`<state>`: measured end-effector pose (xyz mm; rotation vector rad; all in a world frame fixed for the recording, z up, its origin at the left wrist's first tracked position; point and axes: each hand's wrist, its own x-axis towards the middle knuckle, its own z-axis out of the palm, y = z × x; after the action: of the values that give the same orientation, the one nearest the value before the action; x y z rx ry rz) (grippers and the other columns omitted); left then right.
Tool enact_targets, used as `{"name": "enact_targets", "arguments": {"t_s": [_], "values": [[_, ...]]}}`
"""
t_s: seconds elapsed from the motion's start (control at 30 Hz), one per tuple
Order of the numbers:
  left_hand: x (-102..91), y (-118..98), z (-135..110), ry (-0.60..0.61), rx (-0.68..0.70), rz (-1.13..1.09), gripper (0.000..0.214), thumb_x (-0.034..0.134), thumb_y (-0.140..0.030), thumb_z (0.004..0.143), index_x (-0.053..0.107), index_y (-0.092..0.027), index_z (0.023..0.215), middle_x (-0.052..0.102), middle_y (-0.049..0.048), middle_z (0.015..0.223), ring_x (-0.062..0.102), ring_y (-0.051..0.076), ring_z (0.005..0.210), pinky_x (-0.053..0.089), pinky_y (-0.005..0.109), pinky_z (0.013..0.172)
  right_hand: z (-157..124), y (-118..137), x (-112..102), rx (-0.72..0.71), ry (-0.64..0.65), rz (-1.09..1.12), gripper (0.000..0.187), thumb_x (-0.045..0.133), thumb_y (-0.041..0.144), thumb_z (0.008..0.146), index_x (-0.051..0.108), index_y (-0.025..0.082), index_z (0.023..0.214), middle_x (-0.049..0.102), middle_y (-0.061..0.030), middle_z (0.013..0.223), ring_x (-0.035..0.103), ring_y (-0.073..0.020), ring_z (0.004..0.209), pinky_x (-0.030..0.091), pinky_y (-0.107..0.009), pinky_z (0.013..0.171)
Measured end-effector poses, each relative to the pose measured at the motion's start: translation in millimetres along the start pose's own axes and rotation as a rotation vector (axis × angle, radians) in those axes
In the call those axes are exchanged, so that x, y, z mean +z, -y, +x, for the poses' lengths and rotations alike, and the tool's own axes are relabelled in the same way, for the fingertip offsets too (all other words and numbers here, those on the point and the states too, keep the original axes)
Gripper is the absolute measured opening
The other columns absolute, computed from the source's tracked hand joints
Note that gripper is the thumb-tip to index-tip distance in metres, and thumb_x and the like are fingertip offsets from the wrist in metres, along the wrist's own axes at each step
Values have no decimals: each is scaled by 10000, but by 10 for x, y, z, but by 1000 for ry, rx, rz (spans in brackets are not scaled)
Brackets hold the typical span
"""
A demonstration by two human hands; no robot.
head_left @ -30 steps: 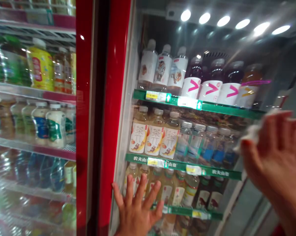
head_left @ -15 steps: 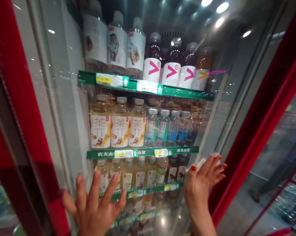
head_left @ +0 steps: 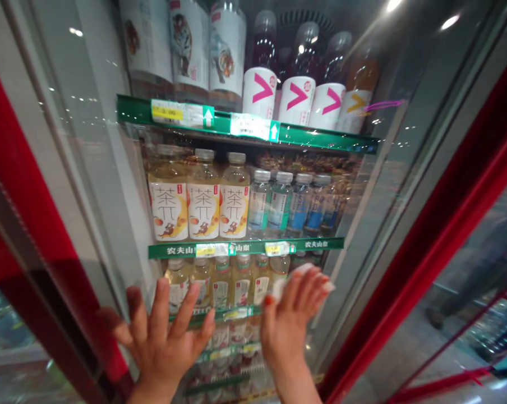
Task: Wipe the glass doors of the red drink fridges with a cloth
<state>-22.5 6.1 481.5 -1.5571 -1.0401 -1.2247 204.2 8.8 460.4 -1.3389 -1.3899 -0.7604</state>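
My left hand (head_left: 163, 336) lies flat with spread fingers on the glass door (head_left: 363, 224) of a drinks fridge, low down near its red left frame (head_left: 26, 224). My right hand (head_left: 291, 320) presses a white cloth (head_left: 304, 280) flat against the glass just to the right of the left hand. Behind the glass stand tea bottles with yellow labels (head_left: 203, 202), clear water bottles (head_left: 287, 202) and dark bottles with pink arrow labels (head_left: 298, 84) on green shelves (head_left: 245, 247).
A red frame bar (head_left: 430, 235) slants down the door's right side. Beyond it, floor and someone's legs (head_left: 476, 292) show dimly. Ceiling lights reflect in the glass at the top.
The view swung right, from the neighbouring fridge to this door. My right hand with the cloth has slid left and down across the glass, closer to my left hand, which stays pressed low down.
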Motion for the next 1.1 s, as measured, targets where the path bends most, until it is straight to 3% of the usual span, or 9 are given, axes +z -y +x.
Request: {"name": "enact_targets", "arguments": {"t_s": [0.13,0.3,0.37,0.57,0.77,0.83,0.97,1.03,1.1], "values": [[-2,40,-10,7,22,-17,961,841,-333,874,377,-249,1710,196,106,1864,128,440,1732,183,638,1418,-458,247,23,-378,42,-3,768,481,442,1079,169,355,1775,101,122,1856,63,-223,1746,9,-463,1441],[3,47,-18,-1,15,-19,940,824,-361,885,383,-249,1708,205,93,1864,134,434,1731,154,629,1425,-348,-646,-68,86,-23,-79,778,330,371,1135,-42,105,1763,-102,-173,1855,-89,-350,1737,63,-735,1377],[-1,43,-18,-6,21,-17,949,838,-367,875,393,-242,1703,208,97,1862,132,439,1730,158,634,1425,-298,-653,-31,228,-53,-81,774,278,402,1142,-91,110,1757,-128,-205,1848,-96,-388,1732,110,-799,1341],[-24,37,45,-1,20,-50,988,868,-302,862,369,-270,1714,189,72,1869,129,427,1733,202,603,1430,-809,-109,106,-271,100,-37,794,471,426,1096,95,302,1785,17,6,1882,-8,-308,1749,11,-606,1415],[-42,1,79,5,8,-32,968,843,-306,889,349,-263,1721,174,62,1873,97,415,1739,114,601,1444,-338,-596,-37,198,-50,-77,772,309,370,1151,-113,143,1757,-175,-205,1844,-165,-348,1726,100,-772,1353],[-59,-6,91,9,16,-33,986,850,-301,883,337,-268,1725,165,57,1876,87,403,1742,159,602,1440,-282,-325,4,115,-4,-46,783,395,402,1143,-11,196,1780,-87,-160,1869,-111,-355,1735,73,-723,1378],[-78,5,119,23,16,-39,1026,859,-256,868,308,-312,1732,151,30,1879,76,371,1748,223,591,1430,-648,138,82,-343,114,77,733,656,603,1032,382,466,1698,278,107,1836,52,-279,1749,-15,-528,1429],[-66,10,123,12,17,-33,1004,847,-274,879,315,-324,1728,166,23,1875,99,378,1745,237,611,1422,-757,-76,60,-308,96,38,759,650,558,1041,351,414,1723,239,51,1854,34,-316,1748,2,-600,1422],[-44,6,119,-10,17,-31,977,834,-303,889,329,-315,1726,185,33,1870,117,397,1740,207,627,1425,-642,-475,2,-44,69,-2,819,526,494,1096,139,277,1784,70,-92,1881,-5,-394,1740,64,-735,1381]]}}
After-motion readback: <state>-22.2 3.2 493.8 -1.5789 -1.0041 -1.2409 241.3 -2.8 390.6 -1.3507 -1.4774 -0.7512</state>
